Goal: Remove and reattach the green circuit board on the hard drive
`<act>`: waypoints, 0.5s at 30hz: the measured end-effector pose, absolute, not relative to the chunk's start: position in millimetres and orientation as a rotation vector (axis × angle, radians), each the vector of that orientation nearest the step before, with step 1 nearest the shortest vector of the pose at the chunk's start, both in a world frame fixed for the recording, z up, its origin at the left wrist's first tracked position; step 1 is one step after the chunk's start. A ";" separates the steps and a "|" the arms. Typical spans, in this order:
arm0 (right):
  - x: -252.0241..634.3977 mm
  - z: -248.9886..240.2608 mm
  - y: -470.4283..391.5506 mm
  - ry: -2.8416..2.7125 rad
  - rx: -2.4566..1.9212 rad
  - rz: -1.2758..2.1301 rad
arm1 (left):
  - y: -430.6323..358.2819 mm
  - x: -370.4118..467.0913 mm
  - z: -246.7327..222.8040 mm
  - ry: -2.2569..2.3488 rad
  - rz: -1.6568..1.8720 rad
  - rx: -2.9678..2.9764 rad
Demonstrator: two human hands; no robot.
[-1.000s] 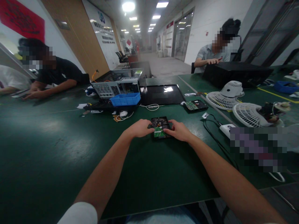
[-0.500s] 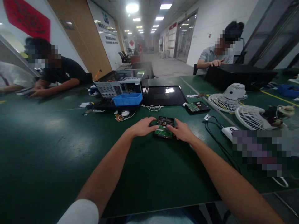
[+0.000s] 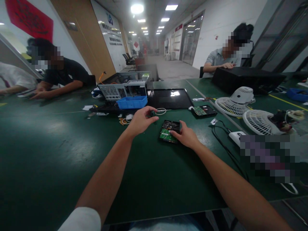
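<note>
A hard drive [image 3: 166, 136] lies on the green table, its green circuit board and dark metal casing facing up. At its right side is my right hand [image 3: 189, 136], gripping the drive with the thumb over the board and the fingers along the far right edge. My left hand [image 3: 141, 122] is off the drive, up and to its left, with thumb and fingers apart. Just beyond those fingertips lies a looped white cable [image 3: 163, 113], with a thin rod-like item beside it that is too small to make out.
A blue bin [image 3: 132, 102] stands before an opened computer case [image 3: 112, 91]. Behind lies a flat black screen panel [image 3: 170, 98]. Right of it are another hard drive [image 3: 204, 110], white fan parts [image 3: 229, 106] and a power strip [image 3: 237, 137]. Other people sit at left and far right.
My left hand has let go of the hard drive and moved up and left, toward the white cable. My right hand stays on the drive.
</note>
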State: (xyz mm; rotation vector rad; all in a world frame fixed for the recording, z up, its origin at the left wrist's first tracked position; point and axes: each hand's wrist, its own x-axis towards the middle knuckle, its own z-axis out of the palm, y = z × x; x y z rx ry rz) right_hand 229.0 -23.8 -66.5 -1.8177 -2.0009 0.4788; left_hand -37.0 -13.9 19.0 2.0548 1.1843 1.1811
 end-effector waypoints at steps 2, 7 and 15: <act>226.1 -65.7 -25.5 -2.014 -1.845 0.459 | -13.1 -36.3 17.7 1.181 1.203 2.058; 223.2 -65.1 -27.4 -2.039 -1.876 0.418 | -11.9 -33.1 12.9 1.161 1.194 2.039; 223.5 -65.4 -26.7 -2.041 -1.876 0.428 | -12.3 -30.3 7.5 1.187 1.151 2.072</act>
